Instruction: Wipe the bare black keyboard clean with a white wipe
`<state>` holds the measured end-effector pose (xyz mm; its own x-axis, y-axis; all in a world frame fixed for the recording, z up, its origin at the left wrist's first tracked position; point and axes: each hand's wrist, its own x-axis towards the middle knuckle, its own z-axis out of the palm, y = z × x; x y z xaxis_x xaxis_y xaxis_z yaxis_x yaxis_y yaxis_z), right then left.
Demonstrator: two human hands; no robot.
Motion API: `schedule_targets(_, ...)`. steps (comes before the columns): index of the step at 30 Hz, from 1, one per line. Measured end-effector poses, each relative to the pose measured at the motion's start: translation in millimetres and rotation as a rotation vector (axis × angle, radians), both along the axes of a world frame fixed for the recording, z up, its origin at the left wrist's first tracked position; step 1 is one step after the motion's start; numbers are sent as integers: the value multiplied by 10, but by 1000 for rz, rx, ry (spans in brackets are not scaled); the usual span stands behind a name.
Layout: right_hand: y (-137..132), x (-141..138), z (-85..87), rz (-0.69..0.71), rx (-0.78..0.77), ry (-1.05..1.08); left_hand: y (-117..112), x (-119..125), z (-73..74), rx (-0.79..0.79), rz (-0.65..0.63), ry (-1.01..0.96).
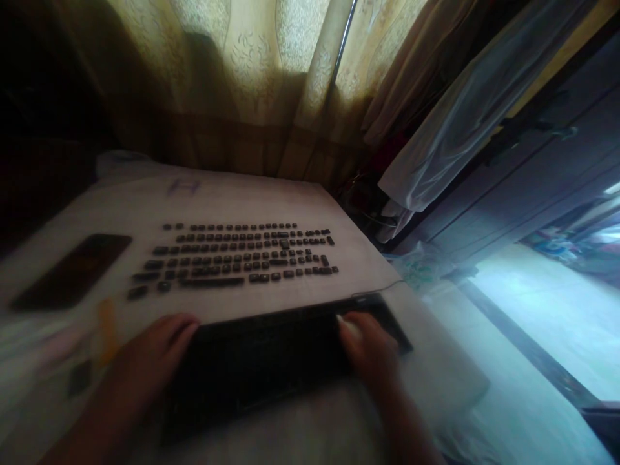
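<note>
My left hand [159, 342] and right hand [368, 349] grasp the two ends of the keyboard frame [271, 368], which lies on the table [339, 219] below the loose keycaps [237, 255]. It seems light, stiff, thin plastic; the short edges offer the best hold.

Black keycaps [242, 255] on white cloth [339, 226], black keyboard frame [271, 361], beige leaf-patterned curtain [256, 58], orange tool [106, 329]

a faint purple letter "h" [184, 187] stands on the white sheet [271, 200]; nothing else is legible.
</note>
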<state>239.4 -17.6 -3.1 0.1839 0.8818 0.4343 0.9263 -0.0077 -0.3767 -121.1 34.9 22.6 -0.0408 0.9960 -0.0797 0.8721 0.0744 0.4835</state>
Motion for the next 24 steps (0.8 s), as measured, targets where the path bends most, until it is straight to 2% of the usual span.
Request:
schedule_targets(4, 27, -10, 20, 38, -4, 34, 29, -65, -25, 8, -34, -48)
schedule_targets(10, 85, -49, 85, 96, -38, 162, 36, -150, -11, 38, 35, -57)
schedule_targets(15, 106, -156, 89, 169, -77, 240, 18, -369, -111, 103, 50, 20)
schedule_targets(17, 117, -190, 103, 176, -97, 285, -19, -407, -96, 163, 35, 81)
schedule_targets(19, 145, -173, 136, 167, -120, 336, -86, -333, -27, 250, 9, 154)
schedule_targets(21, 195, -89, 192, 142, -142, 388, -183, -118, 60, 364, -43, 205)
schedule_targets(24, 302, 107, 311, 75, -150, 451, -354, 395, 117, 432, -320, 181)
